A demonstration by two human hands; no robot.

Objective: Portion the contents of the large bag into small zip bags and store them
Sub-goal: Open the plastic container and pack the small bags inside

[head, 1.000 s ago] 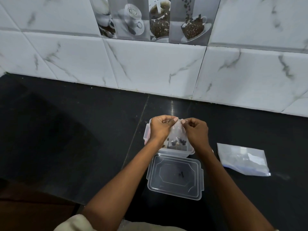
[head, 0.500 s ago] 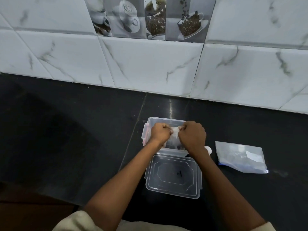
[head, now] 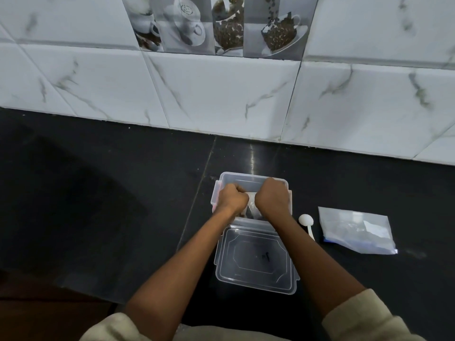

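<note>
Both fists, left hand [head: 231, 199] and right hand [head: 272, 196], curl tight on the small zip bag [head: 252, 210] inside the clear container [head: 246, 178], dark bits within.

Small zip bag [head: 251, 208] mostly hidden between left hand [head: 232, 200] and right hand [head: 272, 198]; contents unreadable. Container [head: 246, 179] interior covered. Large bag [head: 357, 233] contents blurry.
</note>
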